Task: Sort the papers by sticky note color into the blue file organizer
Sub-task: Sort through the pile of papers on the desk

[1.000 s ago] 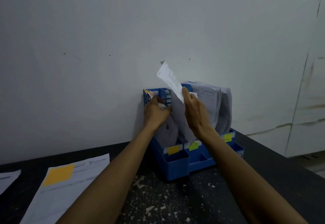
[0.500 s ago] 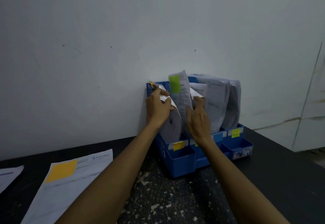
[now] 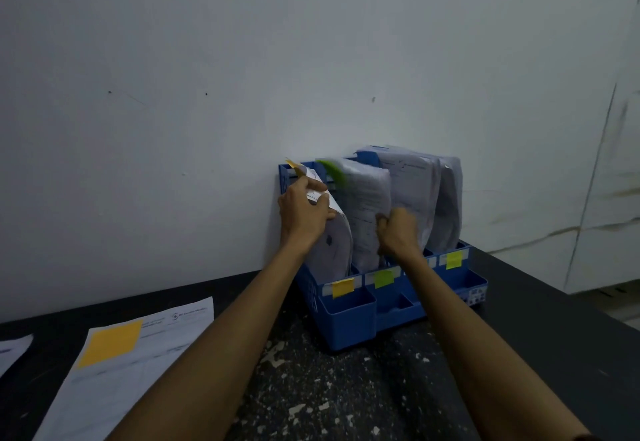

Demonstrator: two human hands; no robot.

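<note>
**Fig., near to far, per my remote feed.**

- **Table** (image 3: 346, 399): dark, speckled.
- **Loose sheets, 2,** both well L of the fingers: sheet A (image 3: 138, 381) w/ an orange sticky note (image 3: 109, 342), and sheet B (image 3: 14, 348), cut by the frame edge.
- **Blue file organizer** (image 3: 349, 322): 1, standing against the wall (image 3: 207, 59), below and beyond the fingers.
- **Front labels, 3 counted:** orange label (image 3: 343, 287), green label (image 3: 383, 277), yellow label (image 3: 453, 259).
- **Upright paper stacks in the organizer:** 4.
- **Hands:** 2.
- **Left hand** (image 3: 303, 215): fingers curled narrow over the top edge of stack 1 (image 3: 337, 243), gripping it. An orange tab (image 3: 292, 164) sits just above the fingertips.
- **Right hand** (image 3: 398, 232): fingers curled tight and blurred, at the lower front of stack 2 (image 3: 367, 205). I can't tell whether they pinch paper.
- **Stack 3** (image 3: 412, 187) and **stack 4** (image 3: 450, 205): R of those fingers.
- **Green note** (image 3: 334, 172): smeared, at the top of stack 2, above and between both sets of fingers.
- **Vs 0.5 s ago:** the green-note sheet stood taller, w/ the R fingers straight against it. Now it's sunk into slot 2, and the R hand is lower and curled. The L grip is the same.
</note>
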